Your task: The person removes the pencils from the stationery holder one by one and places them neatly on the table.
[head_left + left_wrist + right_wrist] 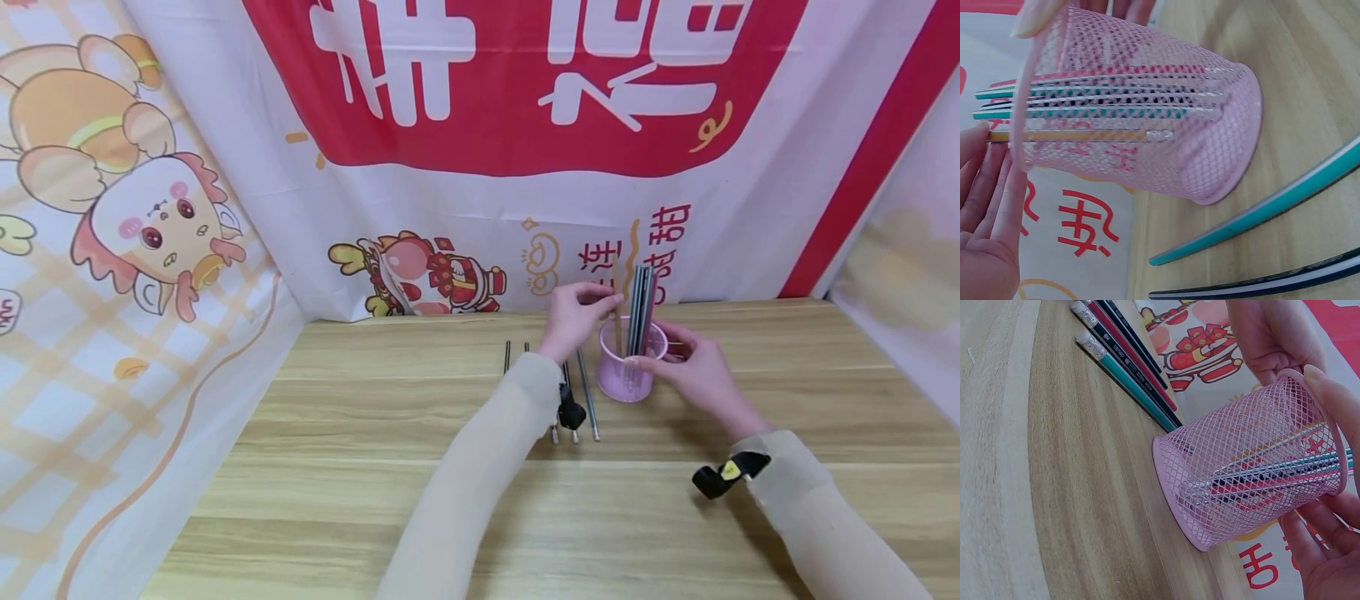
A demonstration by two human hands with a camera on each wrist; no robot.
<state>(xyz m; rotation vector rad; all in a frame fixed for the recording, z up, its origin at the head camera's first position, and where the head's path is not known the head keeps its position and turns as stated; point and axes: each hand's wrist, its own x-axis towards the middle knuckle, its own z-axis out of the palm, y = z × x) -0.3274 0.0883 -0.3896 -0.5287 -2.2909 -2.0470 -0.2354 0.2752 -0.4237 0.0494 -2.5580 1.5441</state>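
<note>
A pink mesh pen holder stands upright toward the back of the table. My right hand grips its rim, thumb on the near side and fingers around the far side. Between thumb and fingers, my left hand pinches a yellow pencil above the rim. That pencil's metal eraser end shows low inside the mesh, beside several other pencils in teal, black and red. A teal pencil lies on the wood left of the holder, alongside a red pencil and black ones.
The wooden table runs back to a printed cloth hanging behind it. Another patterned cloth hangs along the left side. The loose pencils lie roughly parallel, partly under the left forearm in the head view.
</note>
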